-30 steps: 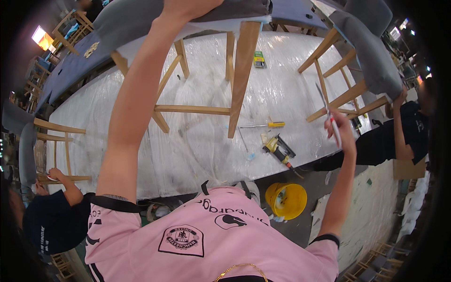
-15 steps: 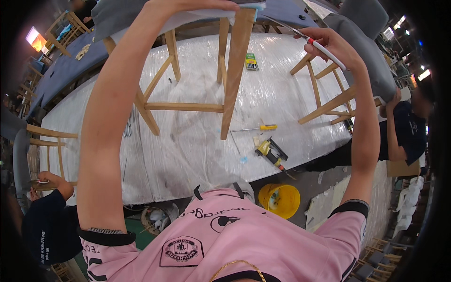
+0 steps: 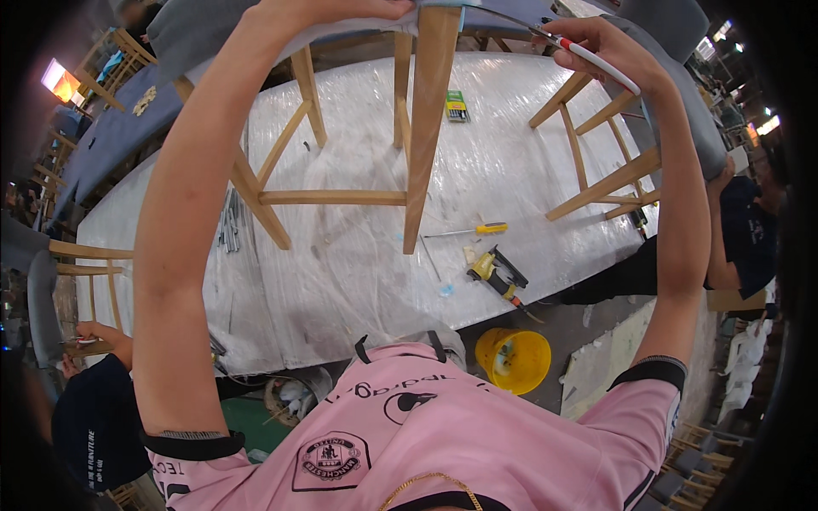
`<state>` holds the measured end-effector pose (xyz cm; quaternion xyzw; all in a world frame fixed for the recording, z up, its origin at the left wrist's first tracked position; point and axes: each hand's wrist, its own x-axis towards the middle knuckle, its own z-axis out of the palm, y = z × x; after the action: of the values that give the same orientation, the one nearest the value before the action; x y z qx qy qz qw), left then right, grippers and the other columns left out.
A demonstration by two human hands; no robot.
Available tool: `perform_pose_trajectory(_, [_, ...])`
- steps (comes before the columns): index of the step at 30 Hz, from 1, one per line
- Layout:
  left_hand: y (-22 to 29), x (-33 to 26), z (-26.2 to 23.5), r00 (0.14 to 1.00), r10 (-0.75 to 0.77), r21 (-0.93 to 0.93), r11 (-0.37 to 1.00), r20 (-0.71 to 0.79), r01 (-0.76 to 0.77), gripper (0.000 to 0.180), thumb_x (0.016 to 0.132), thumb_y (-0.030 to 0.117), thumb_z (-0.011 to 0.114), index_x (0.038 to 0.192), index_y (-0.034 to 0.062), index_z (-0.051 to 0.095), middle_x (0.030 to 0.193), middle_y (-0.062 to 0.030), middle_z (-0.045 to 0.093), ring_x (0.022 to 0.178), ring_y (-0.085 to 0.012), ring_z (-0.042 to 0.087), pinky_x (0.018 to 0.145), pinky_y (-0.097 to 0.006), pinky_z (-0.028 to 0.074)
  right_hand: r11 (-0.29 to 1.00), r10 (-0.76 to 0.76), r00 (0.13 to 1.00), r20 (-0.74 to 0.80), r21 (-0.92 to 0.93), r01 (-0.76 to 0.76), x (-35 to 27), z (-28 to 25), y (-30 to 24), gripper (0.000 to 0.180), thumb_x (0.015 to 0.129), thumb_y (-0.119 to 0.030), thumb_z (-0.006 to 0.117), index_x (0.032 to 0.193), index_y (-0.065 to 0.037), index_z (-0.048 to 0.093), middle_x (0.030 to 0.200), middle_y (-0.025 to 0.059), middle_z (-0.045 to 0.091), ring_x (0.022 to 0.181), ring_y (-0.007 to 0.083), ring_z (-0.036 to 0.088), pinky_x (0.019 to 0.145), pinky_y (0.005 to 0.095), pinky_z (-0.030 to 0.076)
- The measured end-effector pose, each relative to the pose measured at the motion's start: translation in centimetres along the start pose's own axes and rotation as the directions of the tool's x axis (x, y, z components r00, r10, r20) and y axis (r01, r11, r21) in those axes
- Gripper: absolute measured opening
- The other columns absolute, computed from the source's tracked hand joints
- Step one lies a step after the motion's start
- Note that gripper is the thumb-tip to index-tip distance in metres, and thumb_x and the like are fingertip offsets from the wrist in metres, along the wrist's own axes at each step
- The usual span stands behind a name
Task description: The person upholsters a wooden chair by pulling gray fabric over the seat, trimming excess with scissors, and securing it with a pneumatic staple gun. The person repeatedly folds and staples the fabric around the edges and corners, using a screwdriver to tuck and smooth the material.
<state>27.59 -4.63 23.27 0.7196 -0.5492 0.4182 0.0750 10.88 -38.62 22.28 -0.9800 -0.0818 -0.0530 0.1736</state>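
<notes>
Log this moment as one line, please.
left hand: on chair seat edge | right hand: holds white tool at seat | table: screwdriver, staple gun | floor: yellow bucket

Both arms raised. Left hand (image 3: 341,10) grips the top of an upside-down wooden chair (image 3: 422,128) at its leg. Right hand (image 3: 601,43) closed around a white-handled tool (image 3: 596,61), tip at the chair's grey seat edge. Plastic-wrapped worktop (image 3: 358,255) below carries a yellow screwdriver (image 3: 473,229) and a stapler-type tool (image 3: 494,272). Yellow bucket (image 3: 513,359) on the floor beside it.
</notes>
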Motion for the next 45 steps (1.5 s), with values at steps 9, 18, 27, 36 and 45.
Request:
perform_pose_trajectory(9, [-0.1,-0.5,0.4,0.995,0.028,0.002,1.000,-0.095,-0.028,0.089,0.065,0.050,0.084,0.140,0.0118,0.054,0.129,-0.0130,0.057,0.120,-0.0321,0.053,0.103,-0.048,0.039,0.996,-0.033,0.998,0.055,0.086,0.028,0.9,-0.8,-0.6,0.076,0.082,-0.070,0.074,0.129,-0.010,0.073,0.070,0.0034,0.065,0.047,0.0091,0.051,0.043,0.0218,0.038])
perform_pose_trajectory(18, [-0.3,-0.6,0.7,0.992,0.033,-0.009,0.999,-0.118,-0.034,0.089,0.066,0.050,0.085,0.139,0.0120,0.054,0.130,-0.0139,0.057,0.120,-0.0323,0.053,0.104,-0.049,0.039,0.998,-0.053,0.994,0.098,0.030,0.051,1.6,-2.5,-0.6,0.082,0.077,-0.076,0.074,0.123,-0.008,0.076,0.064,0.0025,0.064,0.045,0.0086,0.053,0.041,0.0218,0.036])
perform_pose_trajectory(27, [-0.2,-0.4,0.4,0.997,0.014,0.008,1.000,-0.081,-0.013,0.089,0.066,0.051,0.084,0.140,0.0109,0.054,0.131,-0.0149,0.058,0.120,-0.0323,0.054,0.104,-0.048,0.039,0.999,-0.017,0.976,0.216,0.045,0.008,2.3,-2.8,-0.9,0.071,0.088,-0.057,0.076,0.130,-0.001,0.068,0.067,0.0007,0.062,0.044,0.0046,0.052,0.039,0.0169,0.037])
perform_pose_trajectory(36, [-0.4,-0.3,0.9,0.997,0.017,0.012,1.000,-0.077,-0.016,0.090,0.066,0.051,0.084,0.141,0.0112,0.054,0.131,-0.0142,0.057,0.121,-0.0316,0.053,0.104,-0.048,0.038,0.993,-0.113,0.990,0.082,0.027,0.111,2.0,-1.8,0.2,0.081,0.080,-0.074,0.072,0.122,-0.005,0.074,0.067,0.0034,0.063,0.042,0.0080,0.051,0.038,0.0210,0.036])
perform_pose_trajectory(45, [-0.3,-0.6,1.0,0.993,0.032,-0.004,0.999,-0.112,-0.033,0.087,0.066,0.048,0.084,0.139,0.0114,0.054,0.130,-0.0142,0.057,0.119,-0.0309,0.053,0.102,-0.047,0.039,0.996,-0.089,0.978,0.190,0.029,0.085,2.5,-2.6,-1.1,0.092,0.076,-0.084,0.065,0.122,-0.005,0.073,0.075,0.0081,0.070,0.046,0.0097,0.054,0.042,0.0198,0.042])
